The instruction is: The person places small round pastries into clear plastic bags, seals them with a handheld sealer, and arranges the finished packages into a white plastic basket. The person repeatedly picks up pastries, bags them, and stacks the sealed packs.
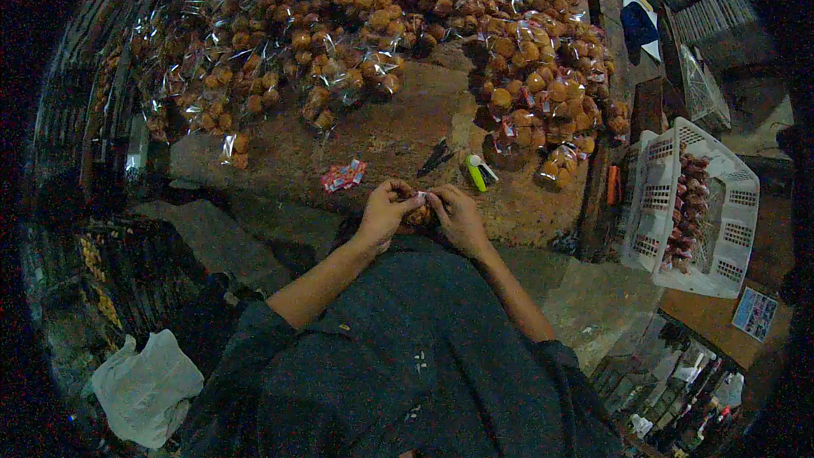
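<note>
At the near edge of the wooden table (398,136), my left hand (389,211) and my right hand (458,215) meet, both closed in a pinch. Between them is the top of a small clear bag of round brown baked goods (417,216), mostly hidden by my fingers. A bit of something whitish shows at the fingertips. A small pile of red and white labels (342,176) lies just beyond my left hand. Past my right hand rest a lime-green and white stapler (481,172) and a dark, slim tool (435,157) whose kind I cannot make out.
Clear bags of round brown baked goods (339,34) cover the far table, with another heap (543,85) at the right. A white plastic basket (738,195) holding reddish-brown packed items (688,212) stands to the right. A white plastic bag (148,386) sits at the lower left.
</note>
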Motion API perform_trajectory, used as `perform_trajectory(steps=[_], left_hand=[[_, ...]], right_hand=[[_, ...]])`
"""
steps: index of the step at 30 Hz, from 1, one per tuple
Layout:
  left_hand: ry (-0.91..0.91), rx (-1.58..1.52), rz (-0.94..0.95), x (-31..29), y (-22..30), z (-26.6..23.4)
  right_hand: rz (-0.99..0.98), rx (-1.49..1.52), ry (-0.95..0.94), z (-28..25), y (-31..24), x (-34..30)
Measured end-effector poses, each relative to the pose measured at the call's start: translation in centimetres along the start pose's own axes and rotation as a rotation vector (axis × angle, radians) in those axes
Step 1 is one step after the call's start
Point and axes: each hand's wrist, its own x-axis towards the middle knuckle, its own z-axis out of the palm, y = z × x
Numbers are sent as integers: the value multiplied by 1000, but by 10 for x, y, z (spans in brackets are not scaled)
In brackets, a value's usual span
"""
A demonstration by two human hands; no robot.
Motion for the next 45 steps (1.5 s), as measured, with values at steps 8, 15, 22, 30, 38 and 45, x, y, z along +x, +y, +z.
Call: perform_trajectory(steps=[8,15,22,30,38,45], left_hand=[[116,268,139,9,5,-4],[50,424,375,7,14,-29],[-56,544,380,1,37,-42],[-128,613,408,-2,45,-53],[-234,632,381,14,23,-44],[-273,460,97,32,0,-22]], right_hand=[[165,-691,287,-28,110,11],[446,373,358,-2,92,17],[511,1113,514,64,45,36],[359,-238,1059,112,2,71],[614,224,578,71,-23,40],[247,-307,767,50,102,29]])
